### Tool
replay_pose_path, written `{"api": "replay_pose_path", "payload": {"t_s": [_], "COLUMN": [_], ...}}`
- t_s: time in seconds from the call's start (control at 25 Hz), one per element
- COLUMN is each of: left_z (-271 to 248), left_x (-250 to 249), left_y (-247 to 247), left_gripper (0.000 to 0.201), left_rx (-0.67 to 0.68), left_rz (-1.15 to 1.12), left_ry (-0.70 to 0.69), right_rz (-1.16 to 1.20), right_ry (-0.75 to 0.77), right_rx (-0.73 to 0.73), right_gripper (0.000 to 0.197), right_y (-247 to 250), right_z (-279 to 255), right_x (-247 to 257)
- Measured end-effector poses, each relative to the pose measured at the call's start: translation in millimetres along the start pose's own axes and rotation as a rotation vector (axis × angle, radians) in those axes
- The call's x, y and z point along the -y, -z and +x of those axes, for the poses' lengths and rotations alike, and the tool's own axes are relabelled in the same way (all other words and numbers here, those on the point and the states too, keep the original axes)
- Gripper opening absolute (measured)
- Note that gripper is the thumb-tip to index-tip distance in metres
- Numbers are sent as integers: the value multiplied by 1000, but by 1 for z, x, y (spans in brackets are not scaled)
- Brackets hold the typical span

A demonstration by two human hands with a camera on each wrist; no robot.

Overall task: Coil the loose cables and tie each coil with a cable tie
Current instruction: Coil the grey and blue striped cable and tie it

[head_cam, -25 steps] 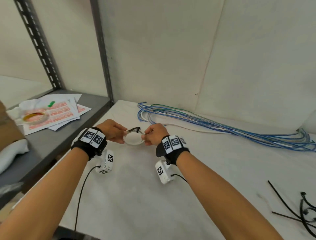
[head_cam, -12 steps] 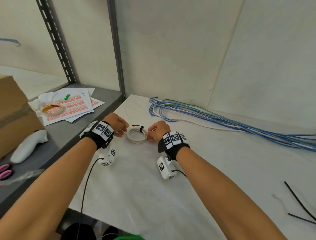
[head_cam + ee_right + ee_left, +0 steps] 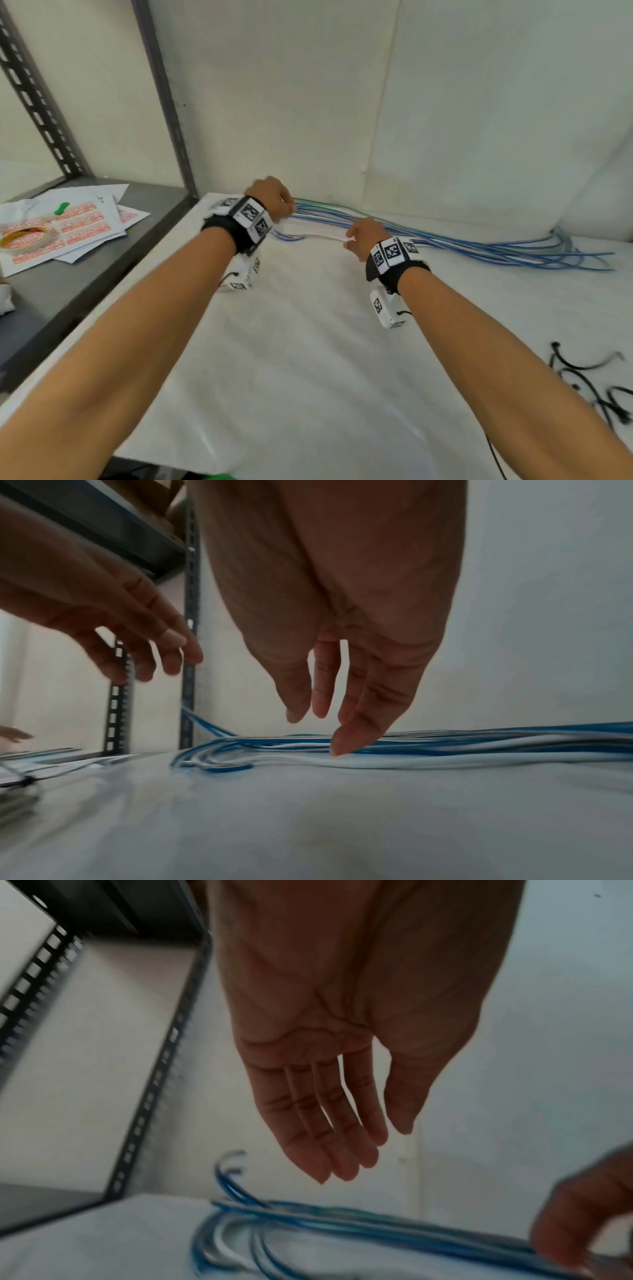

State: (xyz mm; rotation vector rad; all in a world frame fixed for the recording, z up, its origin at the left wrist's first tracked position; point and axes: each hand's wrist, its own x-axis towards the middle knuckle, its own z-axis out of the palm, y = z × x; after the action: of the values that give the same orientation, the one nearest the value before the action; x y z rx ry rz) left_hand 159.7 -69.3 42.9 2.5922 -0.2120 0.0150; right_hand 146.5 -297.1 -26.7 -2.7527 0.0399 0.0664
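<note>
A bundle of loose blue and white cables (image 3: 445, 240) lies along the back of the white table (image 3: 308, 359), by the wall. My left hand (image 3: 270, 198) hovers over its looped left end (image 3: 240, 1221) with fingers straight and palm bare (image 3: 369, 1150), holding nothing. My right hand (image 3: 363, 236) is further right, fingers pointing down (image 3: 318, 723). One fingertip (image 3: 339, 750) touches the cables (image 3: 479, 742) just above a white cable (image 3: 411, 762). A blurred shape with a black tie (image 3: 27, 780) lies low on the left in the right wrist view.
Several black cable ties (image 3: 589, 380) lie at the table's right edge. A grey metal shelf (image 3: 102, 274) on the left carries papers (image 3: 68, 226) and a tape roll (image 3: 24, 238). Its slotted upright (image 3: 164, 102) stands at the table's back left corner.
Both hands held the tied white coil before. They have let it go and moved back to the loose cable bundle, and the coil is gone from the head view.
</note>
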Motion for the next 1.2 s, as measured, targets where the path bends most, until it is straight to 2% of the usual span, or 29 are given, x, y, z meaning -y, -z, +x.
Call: {"api": "replay_pose_path", "payload": {"t_s": [0.12,0.2,0.28,0.4,0.52,0.6,0.68,0.76,0.84,0.92,0.96,1.04,1.12,1.2], "left_z": [14,22,31,41,47,48,49,50,54,58,60,61,63,67], "left_x": [-30,-42,-46,-46,-44,-42,-42,-50,-68,-94,-104,-117,-115,-102], "left_y": [-60,-89,-111,-136,-146,-143,-139,-133,-125,-113,-108,-96,-83,-68], "left_gripper": [26,30,31,33,32,31,34,46,63,70,65,37,17,10], "left_rx": [141,226,257,289,300,304,235,49,-148,-245,-251,-265,-287,-287], "left_rz": [51,25,6,63,101,102,55,-44,-45,42,76,33,-92,-130], "left_ry": [-74,-112,-140,-164,-163,-179,-224,-298,-357,-396,-422,-481,-483,-432], "right_rz": [-70,-130,-211,-331,-424,-399,-341,-246,-119,49,126,231,327,472], "right_ry": [-66,-124,-140,-113,-86,-83,-83,-53,58,180,236,313,328,269], "right_rx": [-52,-106,-97,-28,-63,-85,-136,-281,-448,-510,-520,-575,-734,-969], "right_gripper": [49,44,36,29,25,25,25,22,19,16,15,14,12,12], "right_y": [17,26,33,34,28,27,35,52,72,89,93,100,108,121], "right_z": [2,10,19,32,40,41,38,32,22,8,1,-12,-21,-26], "right_x": [-54,-87,-111,-127,-133,-136,-133,-121,-101,-79,-70,-58,-58,-66]}}
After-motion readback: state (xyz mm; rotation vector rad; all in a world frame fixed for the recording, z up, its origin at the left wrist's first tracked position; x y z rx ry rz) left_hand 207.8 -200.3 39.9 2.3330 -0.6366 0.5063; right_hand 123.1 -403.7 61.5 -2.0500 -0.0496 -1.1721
